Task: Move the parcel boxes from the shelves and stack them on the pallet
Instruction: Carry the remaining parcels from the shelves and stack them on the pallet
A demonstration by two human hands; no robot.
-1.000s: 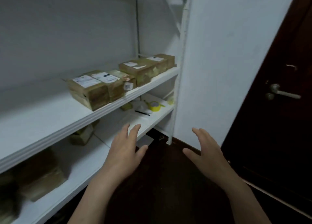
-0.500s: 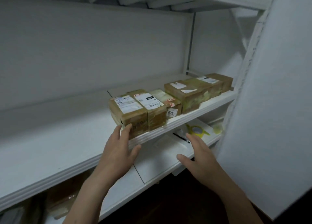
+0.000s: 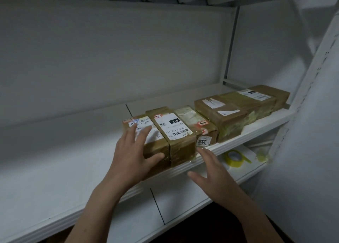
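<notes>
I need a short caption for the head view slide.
The left hand touches the leftmost parcel on the shelf; the right hand hovers open nearby.

I stand in a small parcel storeroom: taped brown parcel boxes (image 3: 180, 145) with barcode shipping labels line the front edge of a white metal shelf (image 3: 73, 165), and a yellow tape roll (image 3: 233, 158) lies on the board (image 3: 183, 202) below that shelf.

At 7 o'clock, left hand (image 3: 132, 158) spread over leftmost parcel box (image 3: 156, 146); at 5, right hand (image 3: 211, 169), fingers straight, near shelf (image 3: 73, 160) edge; tape roll (image 3: 233, 158) at 4.
</notes>
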